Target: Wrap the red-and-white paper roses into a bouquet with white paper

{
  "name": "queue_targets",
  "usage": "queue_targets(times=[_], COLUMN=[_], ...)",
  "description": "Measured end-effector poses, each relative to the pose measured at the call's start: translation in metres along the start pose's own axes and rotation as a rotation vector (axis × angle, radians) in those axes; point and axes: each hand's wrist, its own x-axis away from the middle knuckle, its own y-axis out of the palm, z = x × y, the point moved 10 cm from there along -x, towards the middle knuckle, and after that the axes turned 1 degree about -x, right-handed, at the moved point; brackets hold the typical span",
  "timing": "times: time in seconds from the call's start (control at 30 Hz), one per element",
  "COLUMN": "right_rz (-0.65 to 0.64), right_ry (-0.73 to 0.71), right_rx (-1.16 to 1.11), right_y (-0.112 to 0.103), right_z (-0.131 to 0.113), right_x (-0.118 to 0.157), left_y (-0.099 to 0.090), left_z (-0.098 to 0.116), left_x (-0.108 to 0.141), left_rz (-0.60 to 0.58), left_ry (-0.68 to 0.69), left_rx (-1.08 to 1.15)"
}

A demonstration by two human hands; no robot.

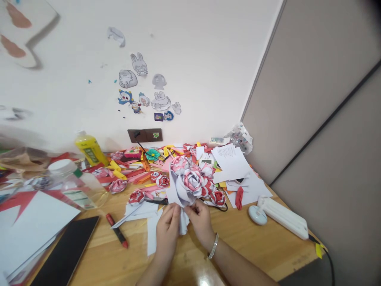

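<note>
A bouquet of pink, red and white paper roses (193,180) stands tilted between my hands, its lower part wrapped in white paper (178,190). My left hand (169,220) pinches the wrapper's base from the left. From the right, my right hand (200,218), below a silvery bracelet-wearing wrist, pinches the same base near the front fold. Gathered white paper (183,222) fans out beneath the fingers. A loose red-and-white paper rose (136,197) lies left of the bouquet, near a black-handled tool (157,201) that is partly hidden.
Colourful paper scraps (139,174) line the wall. At left are a yellow bottle (91,149), a clear jar (79,186), a red marker (117,231) and a black board (67,254). White sheets (233,163) lie behind right; a white power strip (282,216) sits by the table's right edge.
</note>
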Motion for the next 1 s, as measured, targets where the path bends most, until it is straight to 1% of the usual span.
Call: queue_targets(times=[0.1, 0.2, 0.23, 0.3, 0.37, 0.47, 0.63, 0.8, 0.9, 1.0], right_rz=[0.019, 0.070, 0.079, 0.076, 0.065, 0.060, 0.086, 0.098, 0.076, 0.029], right_ry=[0.011, 0.007, -0.004, -0.042, -0.088, -0.150, -0.236, -0.262, -0.265, -0.261], right_rx=[-0.021, -0.007, 0.004, 0.045, 0.105, 0.185, 0.297, 0.355, 0.359, 0.319], right_y=[0.000, -0.005, -0.006, -0.007, -0.006, -0.006, -0.006, -0.006, -0.005, -0.004], right_z=[0.003, 0.006, 0.006, 0.002, -0.004, -0.012, -0.019, -0.021, -0.023, -0.024], right_x=[0.002, 0.005, 0.006, 0.006, 0.006, 0.006, 0.009, 0.011, 0.011, 0.009], left_y=[-0.002, 0.007, 0.011, 0.015, 0.013, 0.010, 0.013, 0.006, 0.005, 0.002], left_z=[-0.019, -0.041, -0.045, -0.048, -0.048, -0.048, -0.053, -0.063, -0.066, -0.063], left_x=[0.001, 0.005, 0.005, 0.006, 0.005, 0.006, 0.010, 0.013, 0.010, 0.006], left_rz=[0.052, 0.070, 0.072, 0.103, 0.162, 0.213, 0.186, 0.231, 0.179, 0.114], left_ry=[-0.132, -0.324, -0.372, -0.421, -0.438, -0.463, -0.522, -0.521, -0.498, -0.449], left_rx=[0.171, 0.448, 0.553, 0.725, 0.803, 0.806, 0.709, 0.601, 0.517, 0.426])
